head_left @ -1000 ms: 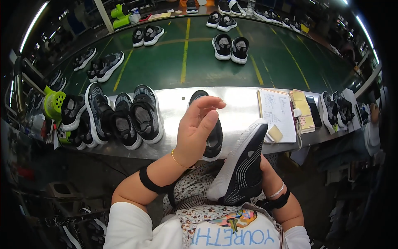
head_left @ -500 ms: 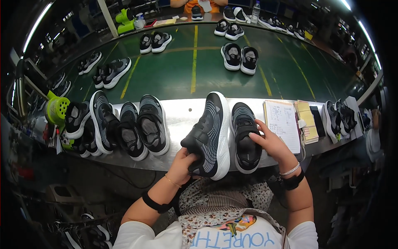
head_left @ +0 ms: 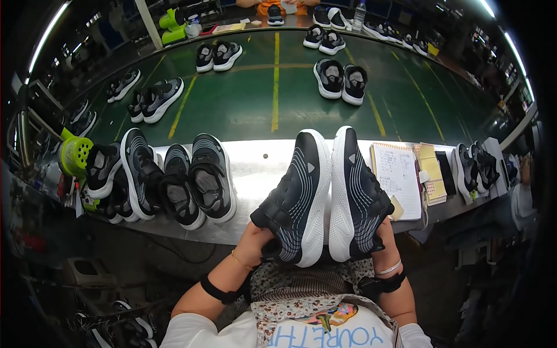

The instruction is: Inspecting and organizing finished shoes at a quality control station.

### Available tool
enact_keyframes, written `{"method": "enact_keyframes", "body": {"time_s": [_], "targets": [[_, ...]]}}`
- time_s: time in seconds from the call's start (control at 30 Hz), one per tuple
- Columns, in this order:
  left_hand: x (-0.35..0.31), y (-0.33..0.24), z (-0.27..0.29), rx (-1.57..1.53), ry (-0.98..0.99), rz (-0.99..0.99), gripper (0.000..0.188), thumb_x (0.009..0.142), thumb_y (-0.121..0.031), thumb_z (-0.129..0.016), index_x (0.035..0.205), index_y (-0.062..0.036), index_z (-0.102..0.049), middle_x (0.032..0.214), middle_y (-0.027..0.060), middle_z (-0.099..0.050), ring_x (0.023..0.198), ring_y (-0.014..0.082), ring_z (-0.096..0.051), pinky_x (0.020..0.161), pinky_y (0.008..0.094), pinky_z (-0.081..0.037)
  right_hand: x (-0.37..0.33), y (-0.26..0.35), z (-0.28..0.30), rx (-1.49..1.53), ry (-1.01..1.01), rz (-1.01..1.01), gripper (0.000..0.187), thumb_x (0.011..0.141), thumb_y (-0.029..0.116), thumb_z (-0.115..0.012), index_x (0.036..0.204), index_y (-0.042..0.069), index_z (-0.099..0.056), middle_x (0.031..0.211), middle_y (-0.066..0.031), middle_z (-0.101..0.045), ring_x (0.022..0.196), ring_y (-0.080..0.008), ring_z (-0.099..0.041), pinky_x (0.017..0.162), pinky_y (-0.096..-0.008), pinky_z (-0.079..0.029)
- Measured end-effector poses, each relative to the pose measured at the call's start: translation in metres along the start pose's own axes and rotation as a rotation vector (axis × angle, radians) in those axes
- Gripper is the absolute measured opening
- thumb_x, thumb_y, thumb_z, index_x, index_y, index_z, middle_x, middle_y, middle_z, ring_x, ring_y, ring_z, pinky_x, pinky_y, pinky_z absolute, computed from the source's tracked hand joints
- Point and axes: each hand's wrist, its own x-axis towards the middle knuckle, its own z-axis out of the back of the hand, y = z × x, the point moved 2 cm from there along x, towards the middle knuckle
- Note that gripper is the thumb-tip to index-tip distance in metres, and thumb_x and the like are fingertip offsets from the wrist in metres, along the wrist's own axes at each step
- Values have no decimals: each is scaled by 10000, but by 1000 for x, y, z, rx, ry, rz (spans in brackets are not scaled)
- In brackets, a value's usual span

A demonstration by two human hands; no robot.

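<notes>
Two black sneakers with pale wavy lines and white soles are held up side by side, toes pointing away and soles facing each other. My left hand grips the left sneaker at its heel opening, with the fingers partly hidden inside. On the other side, my right hand holds the right sneaker by its heel end; most of those fingers are hidden by the shoe. The soles are close together, with a narrow gap between them. Both shoes are above the shiny metal table edge.
Several matching sneakers stand left on the metal ledge, near a green round device. A notebook and yellow pads lie right. Beyond, pairs of sneakers sit on the green belt. A person in orange is across it.
My right hand has taken hold of the right sneaker's heel and lifted and turned it, sole inward, beside the left one. The left sneaker has shifted slightly and tilted more.
</notes>
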Motion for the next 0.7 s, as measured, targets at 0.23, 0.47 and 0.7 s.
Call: {"method": "enact_keyframes", "body": {"time_s": [0.23, 0.47, 0.7], "targets": [[0, 3, 11, 56, -19, -94, 441, 766, 53, -525, 1201, 7, -468, 1141, 64, -553, 1023, 155, -532, 899, 299, -410, 22, -21, 35, -341, 216, 82, 436, 871, 28, -436, 1292, -25, -335, 1250, -121, -458, 1092, -194, -493, 930, -302, -418], [1, -10, 9, 397, 14, -178, 507, 775, 25, -544, 1263, -2, -406, 1194, 68, -517, 1075, 152, -500, 920, 295, -393, 33, -25, 39, -784, 226, 191, 402, 902, 72, -421, 1280, -35, -336, 1220, -141, -480, 1059, -202, -520, 894, -296, -465], [-3, -7, 17, -79, -17, 32, 451, 798, -15, -497, 1243, -32, -426, 1153, 64, -533, 1005, 133, -538, 865, 268, -435, 20, -9, -22, 37, 100, -1, 543, 762, -68, -453, 1293, -9, -355, 1222, -112, -482, 1099, -201, -483, 944, -313, -383]]}}
